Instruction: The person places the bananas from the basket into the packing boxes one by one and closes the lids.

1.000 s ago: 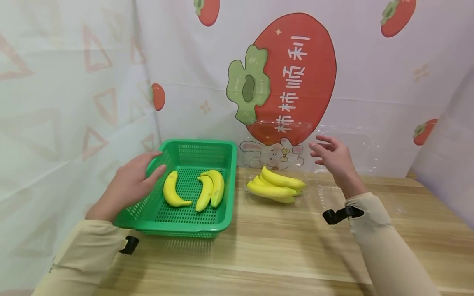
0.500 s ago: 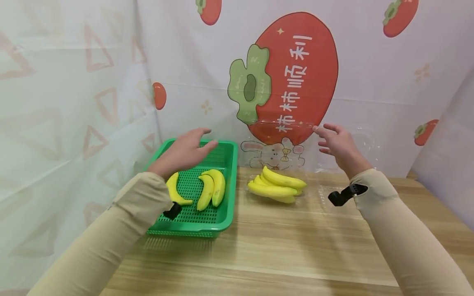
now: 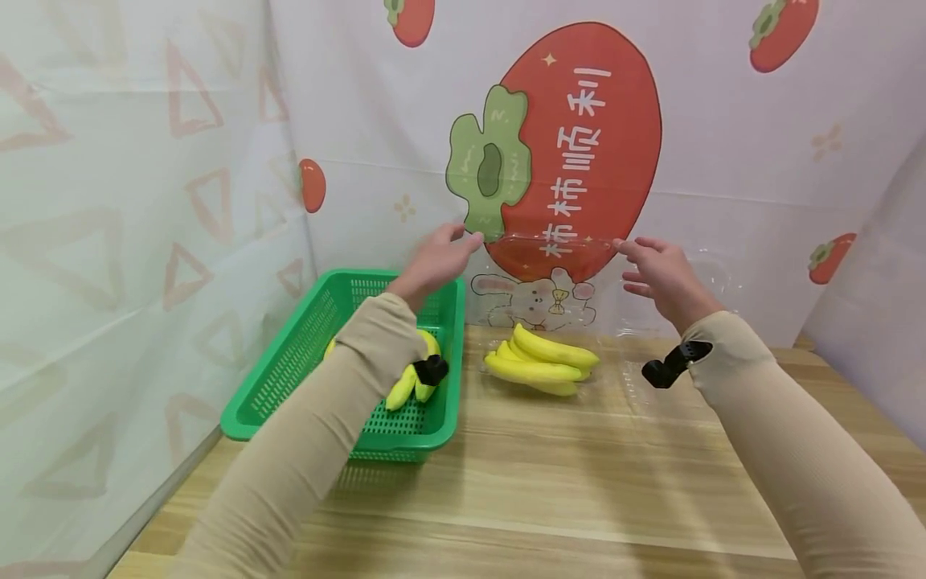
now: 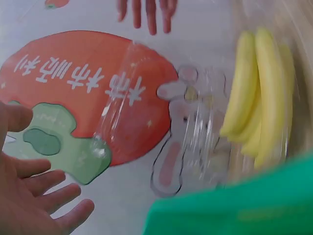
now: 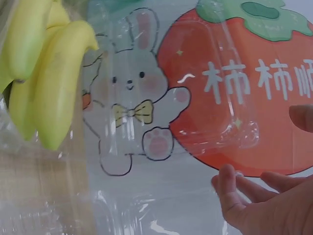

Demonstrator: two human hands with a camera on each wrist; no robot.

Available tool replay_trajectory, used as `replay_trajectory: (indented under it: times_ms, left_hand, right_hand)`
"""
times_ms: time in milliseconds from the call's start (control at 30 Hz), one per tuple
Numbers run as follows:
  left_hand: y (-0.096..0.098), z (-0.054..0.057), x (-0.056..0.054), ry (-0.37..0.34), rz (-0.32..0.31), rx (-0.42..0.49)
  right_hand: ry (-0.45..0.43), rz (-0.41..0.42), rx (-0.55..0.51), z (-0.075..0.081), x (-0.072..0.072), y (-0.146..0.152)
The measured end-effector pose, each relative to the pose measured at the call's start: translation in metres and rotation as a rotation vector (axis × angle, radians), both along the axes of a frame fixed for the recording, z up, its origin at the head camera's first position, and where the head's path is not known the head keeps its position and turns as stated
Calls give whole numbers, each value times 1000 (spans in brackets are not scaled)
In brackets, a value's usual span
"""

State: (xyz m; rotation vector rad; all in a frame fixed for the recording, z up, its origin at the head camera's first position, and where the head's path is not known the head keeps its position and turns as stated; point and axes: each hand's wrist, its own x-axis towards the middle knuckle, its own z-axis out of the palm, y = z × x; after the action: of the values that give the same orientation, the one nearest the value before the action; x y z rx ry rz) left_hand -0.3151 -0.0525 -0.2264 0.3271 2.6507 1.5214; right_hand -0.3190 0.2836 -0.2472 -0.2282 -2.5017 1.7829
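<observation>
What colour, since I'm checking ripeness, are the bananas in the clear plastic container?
The bananas are yellow; the head view shows the pile best.

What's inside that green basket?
Yellow bananas lie in the green basket. The person's left sleeve hides part of the inside, so the full number can't be told.

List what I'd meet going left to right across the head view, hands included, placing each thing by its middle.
Green basket → left hand → pile of bananas beside the basket → right hand.
</observation>
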Motion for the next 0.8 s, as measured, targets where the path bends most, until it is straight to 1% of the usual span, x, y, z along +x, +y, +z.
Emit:
replay_trajectory:
  times_ms: [100, 167, 233, 267, 367, 533, 600, 733, 800]
  left_hand:
    - [15, -6, -7, -96, 22, 193]
    - [23, -10, -10, -142, 28, 304]
    - [30, -13, -14, -175, 32, 394]
    - [32, -15, -15, -186, 36, 424]
    - [38, -19, -20, -186, 56, 475]
    - [44, -23, -29, -175, 78, 504]
    - [46, -25, -33, -204, 70, 531]
    - [53, -28, -38, -279, 28, 604]
    - [57, -30, -39, -291, 19, 625]
  right_hand:
    - [18, -9, -9, 0, -1, 1]
    - [24, -14, -6, 0, -2, 1]
    - [8, -10, -5, 0, -3, 0]
    - [-3, -10, -2, 0, -4, -2]
    - [-29, -15, 8, 0, -7, -6]
    - [-40, -14, 6, 0, -13, -9]
    - [-47, -7, 0, 0, -14, -10]
    - [-48, -10, 2, -1, -17, -11]
    - [-46, -23, 5, -1, -17, -11]
